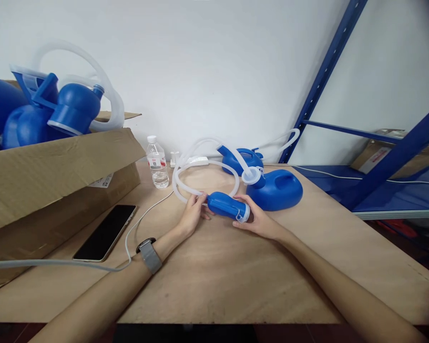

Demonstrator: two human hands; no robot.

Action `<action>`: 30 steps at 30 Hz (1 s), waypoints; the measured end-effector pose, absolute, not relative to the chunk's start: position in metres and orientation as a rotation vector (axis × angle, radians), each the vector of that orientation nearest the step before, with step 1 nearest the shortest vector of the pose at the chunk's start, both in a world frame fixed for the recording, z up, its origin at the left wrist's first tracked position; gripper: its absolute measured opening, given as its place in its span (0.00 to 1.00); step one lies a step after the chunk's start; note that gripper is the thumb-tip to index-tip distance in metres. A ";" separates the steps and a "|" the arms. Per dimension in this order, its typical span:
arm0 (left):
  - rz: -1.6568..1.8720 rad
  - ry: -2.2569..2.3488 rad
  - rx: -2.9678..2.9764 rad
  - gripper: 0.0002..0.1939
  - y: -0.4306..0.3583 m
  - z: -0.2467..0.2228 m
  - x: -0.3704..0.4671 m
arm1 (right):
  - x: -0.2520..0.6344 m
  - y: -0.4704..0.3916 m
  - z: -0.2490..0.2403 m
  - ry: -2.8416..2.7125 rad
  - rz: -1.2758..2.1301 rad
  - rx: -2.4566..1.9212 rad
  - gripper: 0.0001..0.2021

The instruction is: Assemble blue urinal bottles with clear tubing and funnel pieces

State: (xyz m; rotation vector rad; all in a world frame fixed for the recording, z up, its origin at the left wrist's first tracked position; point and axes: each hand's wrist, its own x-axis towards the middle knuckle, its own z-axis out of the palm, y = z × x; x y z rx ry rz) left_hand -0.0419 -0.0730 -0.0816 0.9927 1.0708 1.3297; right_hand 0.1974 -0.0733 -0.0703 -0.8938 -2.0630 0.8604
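A blue plastic piece point(223, 205) with a whitish rim at its right end lies between my hands, just over the table. My left hand point(193, 213) is closed on the clear tube point(187, 188) where it meets the narrow left end of the piece. At the rimmed end, my right hand point(255, 219) holds the piece between thumb and fingers. The tube loops behind it towards the back. Just right of the piece stands a blue jug point(280, 190) with a handle, a white round disc point(250, 175) at its mouth. Another blue jug point(241, 162) sits behind.
At the left, a cardboard box point(57, 166) holds several blue parts point(76, 107) and tubing. A black phone point(105, 232), a white cable point(143, 216) and a water bottle point(157, 163) are on the table point(214, 286). Blue shelving point(325, 71) stands at the right.
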 end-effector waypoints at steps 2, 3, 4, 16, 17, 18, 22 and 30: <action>1.305 1.090 1.006 0.17 -0.073 -0.081 -0.041 | 0.198 -0.073 -0.070 -2.219 0.435 -0.898 0.31; 1.289 1.096 1.016 0.17 -0.074 -0.081 -0.041 | 0.199 -0.072 -0.070 -2.264 0.214 -0.879 0.30; 1.271 1.099 1.030 0.17 -0.074 -0.080 -0.040 | 0.200 -0.072 -0.068 -2.287 0.018 -0.854 0.29; 1.175 1.253 1.162 0.12 -0.075 -0.081 -0.039 | 0.213 -0.061 -0.054 -2.060 -0.582 -1.060 0.53; 1.176 1.257 1.165 0.11 -0.075 -0.082 -0.039 | 0.216 -0.057 -0.053 -2.079 -0.545 -1.095 0.57; 1.177 1.259 1.167 0.11 -0.075 -0.082 -0.039 | 0.218 -0.054 -0.052 -2.103 -0.506 -1.126 0.60; 1.213 1.252 1.150 0.11 -0.075 -0.083 -0.039 | 0.225 -0.043 -0.047 -2.153 -0.413 -1.173 0.52; 1.441 1.162 0.999 0.26 -0.076 -0.078 -0.045 | 0.235 -0.049 -0.041 -2.120 -0.369 -1.109 0.37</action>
